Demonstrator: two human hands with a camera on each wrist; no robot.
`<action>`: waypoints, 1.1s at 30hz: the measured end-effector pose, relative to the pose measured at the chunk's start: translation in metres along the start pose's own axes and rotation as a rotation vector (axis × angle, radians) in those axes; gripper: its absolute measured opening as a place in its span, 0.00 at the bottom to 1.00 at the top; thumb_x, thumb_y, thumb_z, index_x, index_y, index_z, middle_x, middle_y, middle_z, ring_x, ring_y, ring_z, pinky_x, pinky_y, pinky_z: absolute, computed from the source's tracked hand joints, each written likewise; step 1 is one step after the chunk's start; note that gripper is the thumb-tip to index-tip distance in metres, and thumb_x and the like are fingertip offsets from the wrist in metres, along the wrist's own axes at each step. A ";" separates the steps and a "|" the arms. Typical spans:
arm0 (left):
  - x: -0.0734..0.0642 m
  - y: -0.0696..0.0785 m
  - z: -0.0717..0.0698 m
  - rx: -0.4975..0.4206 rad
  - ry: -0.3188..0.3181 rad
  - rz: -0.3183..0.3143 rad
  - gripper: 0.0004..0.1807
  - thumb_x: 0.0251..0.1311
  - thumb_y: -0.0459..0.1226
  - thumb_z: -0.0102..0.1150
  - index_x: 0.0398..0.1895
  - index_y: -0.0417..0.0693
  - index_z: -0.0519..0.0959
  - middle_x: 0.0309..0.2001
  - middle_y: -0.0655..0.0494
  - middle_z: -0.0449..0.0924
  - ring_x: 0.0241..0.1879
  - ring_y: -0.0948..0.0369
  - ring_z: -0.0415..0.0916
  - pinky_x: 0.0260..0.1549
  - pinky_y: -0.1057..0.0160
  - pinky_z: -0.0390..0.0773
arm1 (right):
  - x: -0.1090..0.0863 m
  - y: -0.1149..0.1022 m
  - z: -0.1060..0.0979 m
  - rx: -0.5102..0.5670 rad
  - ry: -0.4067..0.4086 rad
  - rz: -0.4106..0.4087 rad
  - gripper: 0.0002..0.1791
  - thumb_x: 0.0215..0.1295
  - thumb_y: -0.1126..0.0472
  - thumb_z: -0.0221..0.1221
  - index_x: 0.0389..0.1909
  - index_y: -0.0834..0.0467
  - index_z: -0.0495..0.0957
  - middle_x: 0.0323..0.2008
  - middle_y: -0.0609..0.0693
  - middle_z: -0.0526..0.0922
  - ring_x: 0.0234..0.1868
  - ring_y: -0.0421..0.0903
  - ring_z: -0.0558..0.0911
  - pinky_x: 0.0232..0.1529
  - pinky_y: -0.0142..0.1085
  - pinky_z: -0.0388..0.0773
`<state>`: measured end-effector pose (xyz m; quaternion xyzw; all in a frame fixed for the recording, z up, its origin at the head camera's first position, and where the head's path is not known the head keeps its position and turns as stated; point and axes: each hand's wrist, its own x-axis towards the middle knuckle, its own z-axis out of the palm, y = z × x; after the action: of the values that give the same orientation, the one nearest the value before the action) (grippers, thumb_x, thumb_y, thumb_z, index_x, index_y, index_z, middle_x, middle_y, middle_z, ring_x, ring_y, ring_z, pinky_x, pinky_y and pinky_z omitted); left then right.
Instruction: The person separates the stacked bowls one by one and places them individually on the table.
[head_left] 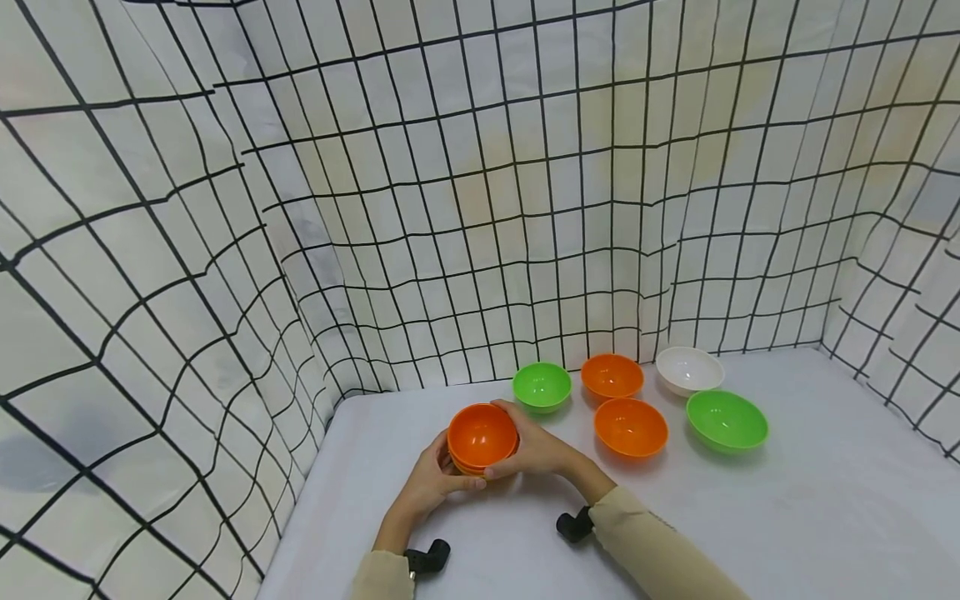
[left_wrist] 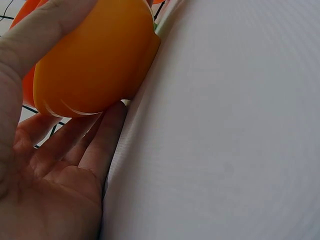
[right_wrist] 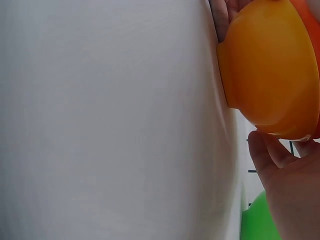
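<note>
Two bare hands hold a nested stack of orange bowls (head_left: 482, 435) between them at the left part of the table. The lowest bowl (left_wrist: 95, 60) is a lighter yellow-orange, its foot right at the white cloth in both wrist views. A redder orange bowl (right_wrist: 308, 22) sits inside it. My left hand (head_left: 430, 486) grips the stack from the left, thumb across the near side and fingers underneath the curve. From the right, my right hand (head_left: 538, 447) holds it, thumb at the near side and fingers round the far rim.
Behind and to the right stand a small green bowl (head_left: 542, 387), an orange bowl (head_left: 612, 377), another orange bowl (head_left: 631, 427), a white bowl (head_left: 688, 372) and a larger green bowl (head_left: 727, 421). A black-gridded white curtain (head_left: 480, 192) encloses the white table (head_left: 825, 500).
</note>
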<state>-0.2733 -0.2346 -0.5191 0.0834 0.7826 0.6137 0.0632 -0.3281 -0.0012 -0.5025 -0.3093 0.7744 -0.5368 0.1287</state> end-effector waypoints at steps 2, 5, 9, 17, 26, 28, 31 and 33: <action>0.000 0.000 0.000 -0.001 0.002 -0.003 0.57 0.44 0.39 0.84 0.78 0.57 0.60 0.75 0.54 0.67 0.75 0.50 0.66 0.75 0.51 0.65 | 0.000 0.000 0.001 0.016 -0.003 -0.012 0.59 0.49 0.49 0.79 0.78 0.50 0.53 0.71 0.47 0.68 0.69 0.49 0.71 0.69 0.50 0.74; 0.000 0.000 0.001 -0.005 0.006 -0.011 0.57 0.43 0.39 0.84 0.78 0.57 0.60 0.75 0.55 0.67 0.75 0.51 0.65 0.76 0.51 0.65 | 0.000 0.001 0.001 0.032 0.000 -0.017 0.58 0.49 0.49 0.78 0.77 0.46 0.54 0.70 0.45 0.69 0.68 0.48 0.71 0.69 0.49 0.74; 0.000 -0.001 0.001 -0.005 0.005 -0.008 0.57 0.43 0.39 0.84 0.78 0.57 0.60 0.76 0.54 0.66 0.76 0.50 0.64 0.76 0.50 0.64 | -0.001 0.002 0.002 0.042 0.008 -0.009 0.58 0.48 0.49 0.78 0.77 0.46 0.54 0.70 0.45 0.69 0.68 0.47 0.71 0.69 0.49 0.74; 0.000 -0.001 0.000 -0.009 0.006 -0.009 0.57 0.44 0.39 0.84 0.78 0.58 0.60 0.75 0.55 0.66 0.75 0.51 0.65 0.76 0.51 0.65 | -0.001 0.001 0.003 0.045 0.016 -0.023 0.57 0.48 0.49 0.78 0.76 0.46 0.55 0.69 0.44 0.71 0.67 0.47 0.72 0.69 0.49 0.73; 0.000 -0.001 0.000 -0.012 0.006 -0.010 0.56 0.44 0.39 0.84 0.78 0.58 0.60 0.75 0.55 0.67 0.75 0.51 0.66 0.75 0.51 0.66 | -0.001 0.000 0.004 0.031 0.031 -0.028 0.56 0.48 0.48 0.78 0.75 0.47 0.56 0.68 0.44 0.71 0.66 0.46 0.73 0.68 0.48 0.74; 0.000 -0.001 0.000 -0.012 0.007 -0.013 0.56 0.44 0.39 0.84 0.78 0.58 0.60 0.75 0.55 0.67 0.75 0.51 0.66 0.75 0.51 0.67 | -0.001 0.000 0.004 0.028 0.035 -0.028 0.56 0.47 0.48 0.78 0.75 0.48 0.56 0.68 0.44 0.71 0.66 0.46 0.73 0.68 0.48 0.74; 0.000 -0.002 0.000 -0.014 0.008 -0.017 0.56 0.44 0.38 0.84 0.78 0.59 0.61 0.75 0.55 0.67 0.75 0.51 0.66 0.75 0.51 0.66 | -0.001 0.000 0.004 0.035 0.035 -0.032 0.56 0.47 0.49 0.78 0.75 0.49 0.56 0.68 0.45 0.71 0.66 0.47 0.73 0.68 0.47 0.74; 0.000 -0.002 0.000 -0.016 0.007 -0.017 0.56 0.44 0.38 0.84 0.78 0.59 0.61 0.75 0.55 0.67 0.75 0.51 0.65 0.75 0.51 0.66 | -0.001 0.000 0.004 0.040 0.035 -0.032 0.57 0.47 0.49 0.79 0.75 0.49 0.56 0.68 0.45 0.71 0.66 0.47 0.73 0.68 0.47 0.74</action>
<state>-0.2736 -0.2350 -0.5209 0.0742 0.7784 0.6198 0.0663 -0.3253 -0.0035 -0.5044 -0.3096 0.7604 -0.5597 0.1127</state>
